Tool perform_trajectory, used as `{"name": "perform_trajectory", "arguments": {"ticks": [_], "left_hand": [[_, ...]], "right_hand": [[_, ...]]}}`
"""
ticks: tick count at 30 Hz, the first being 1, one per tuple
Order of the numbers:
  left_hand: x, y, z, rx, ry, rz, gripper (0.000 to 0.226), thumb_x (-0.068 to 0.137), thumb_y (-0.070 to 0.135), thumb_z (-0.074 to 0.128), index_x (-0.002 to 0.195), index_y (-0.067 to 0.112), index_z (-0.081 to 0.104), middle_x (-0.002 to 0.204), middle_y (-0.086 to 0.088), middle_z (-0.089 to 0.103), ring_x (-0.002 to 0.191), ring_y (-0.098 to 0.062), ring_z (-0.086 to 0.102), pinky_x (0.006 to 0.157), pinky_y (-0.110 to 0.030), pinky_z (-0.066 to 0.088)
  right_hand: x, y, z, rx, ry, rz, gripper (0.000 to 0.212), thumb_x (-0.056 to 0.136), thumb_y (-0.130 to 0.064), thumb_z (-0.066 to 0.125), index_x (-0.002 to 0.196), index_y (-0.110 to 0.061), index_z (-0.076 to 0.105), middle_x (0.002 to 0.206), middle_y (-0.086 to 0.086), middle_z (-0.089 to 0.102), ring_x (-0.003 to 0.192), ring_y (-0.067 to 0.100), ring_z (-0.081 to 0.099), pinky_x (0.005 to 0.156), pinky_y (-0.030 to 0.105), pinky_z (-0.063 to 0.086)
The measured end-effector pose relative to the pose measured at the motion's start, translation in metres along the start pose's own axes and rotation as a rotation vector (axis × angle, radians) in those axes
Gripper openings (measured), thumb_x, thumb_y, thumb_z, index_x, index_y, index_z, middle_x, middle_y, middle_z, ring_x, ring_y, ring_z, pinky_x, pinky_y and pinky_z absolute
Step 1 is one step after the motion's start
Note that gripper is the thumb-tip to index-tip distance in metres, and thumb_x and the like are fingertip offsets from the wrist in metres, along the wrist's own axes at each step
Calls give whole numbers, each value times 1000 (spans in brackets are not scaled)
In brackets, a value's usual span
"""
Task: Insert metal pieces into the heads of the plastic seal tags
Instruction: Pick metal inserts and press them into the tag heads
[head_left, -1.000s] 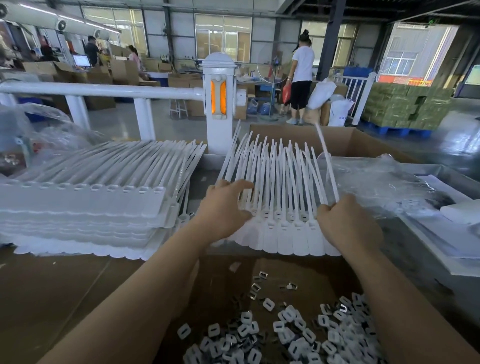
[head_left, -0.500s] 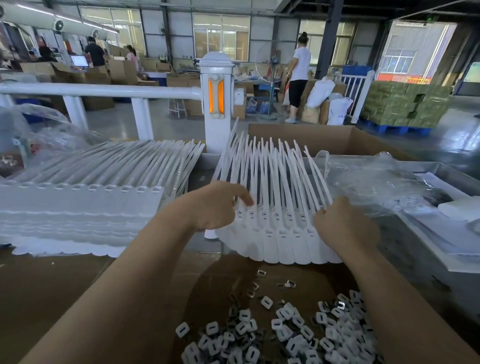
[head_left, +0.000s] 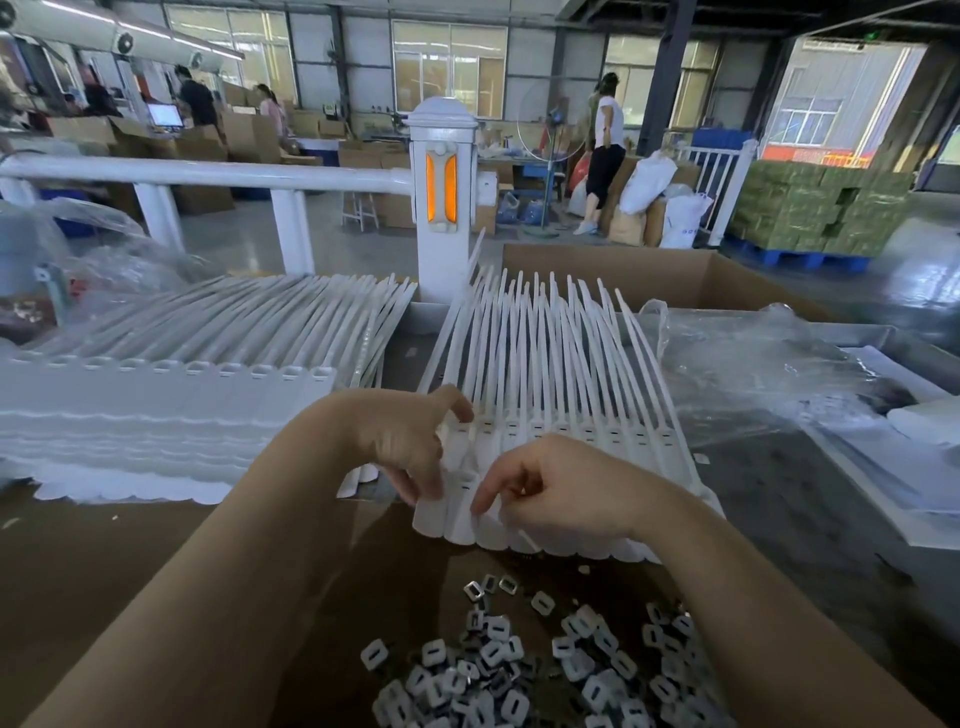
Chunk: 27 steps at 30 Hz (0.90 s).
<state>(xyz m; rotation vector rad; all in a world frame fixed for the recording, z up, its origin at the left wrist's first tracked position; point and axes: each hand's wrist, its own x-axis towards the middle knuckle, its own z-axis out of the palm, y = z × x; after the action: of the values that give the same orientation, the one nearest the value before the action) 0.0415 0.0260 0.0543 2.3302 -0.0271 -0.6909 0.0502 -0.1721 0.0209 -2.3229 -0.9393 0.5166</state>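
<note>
Two stacks of white seal tags are lying on the bench: a tall finished pile (head_left: 156, 410) at nine o'clock and a fanned sheet of tags (head_left: 545, 384) at the centre. The left hand (head_left: 400, 436) is pinching the sheet's left-end tag heads, while the right hand (head_left: 556, 488) is curling its fingers onto the sheet's near edge. Loose metal pieces (head_left: 519, 670) are lying heaped at six o'clock.

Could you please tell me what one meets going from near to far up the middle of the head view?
Loose pile of small white and metal clips → row of white plastic seal tags with both hands at its near edge → white railing post with orange reflector → standing person in white top.
</note>
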Motion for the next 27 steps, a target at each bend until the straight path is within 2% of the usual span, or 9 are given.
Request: {"name": "perform_trajectory", "arguments": {"ticks": [3,7,11,14,16,19,21,25,27], "left_hand": [[1,-3,-1,34,-29,-25,81,75,-8,76,135,24,34,95,-9,49,81,-25,62,67,-31,60],[6,-4,-1,243,42,52,67,73,19,85,124,31,43,101,5,49,86,-12,52,70,-26,43],[12,-8,2,248,-22,37,47,74,18,84,105,30,51,87,7,49,71,-9,49,59,-20,41],[15,-9,1,293,-14,16,41,73,23,85,99,29,54,90,5,54,68,-10,54,59,-20,43],[17,-10,1,304,-7,14,41,72,25,86,98,30,55,91,5,54,71,-11,56,61,-20,44],[18,-9,2,311,4,12,42,71,25,87,98,29,55,94,5,53,77,-13,57,61,-20,46],[18,-8,3,307,3,6,42,72,23,86,101,26,55,93,5,52,77,-13,56,60,-19,46],[17,-5,3,313,-11,-2,45,73,22,85,106,23,55,93,6,51,76,-9,53,58,-17,45],[15,-4,3,326,-20,5,46,74,22,85,108,22,54,94,7,52,76,-9,53,59,-17,44]], "right_hand": [[1,3,0,22,-26,-2,31,86,-9,65,96,-37,75,67,-15,60,60,-2,52,64,16,45],[0,4,-2,54,-83,-10,28,84,-9,69,92,-35,75,67,-13,63,60,-4,55,61,12,44],[0,-2,-1,53,-139,-52,16,83,-17,74,89,-32,76,81,1,68,64,1,57,62,15,47],[0,-10,2,18,-223,-92,13,82,-22,78,90,-31,77,79,-12,67,70,-4,58,69,15,47],[0,-15,5,-13,-257,-106,15,80,-26,80,94,-32,76,80,-14,65,71,-4,57,69,14,46],[1,-18,8,-90,-258,-108,17,78,-30,81,94,-35,75,89,-10,66,79,0,60,79,27,52],[1,-21,9,-102,-257,-109,15,78,-31,81,90,-37,74,91,-11,66,82,2,60,80,31,53],[0,-25,9,-77,-310,-108,16,82,-30,78,79,-43,70,78,-27,64,74,-10,58,66,13,44],[1,-23,9,-62,-295,-100,7,85,-30,75,85,-37,73,78,-31,64,77,-13,60,70,13,44]]}}
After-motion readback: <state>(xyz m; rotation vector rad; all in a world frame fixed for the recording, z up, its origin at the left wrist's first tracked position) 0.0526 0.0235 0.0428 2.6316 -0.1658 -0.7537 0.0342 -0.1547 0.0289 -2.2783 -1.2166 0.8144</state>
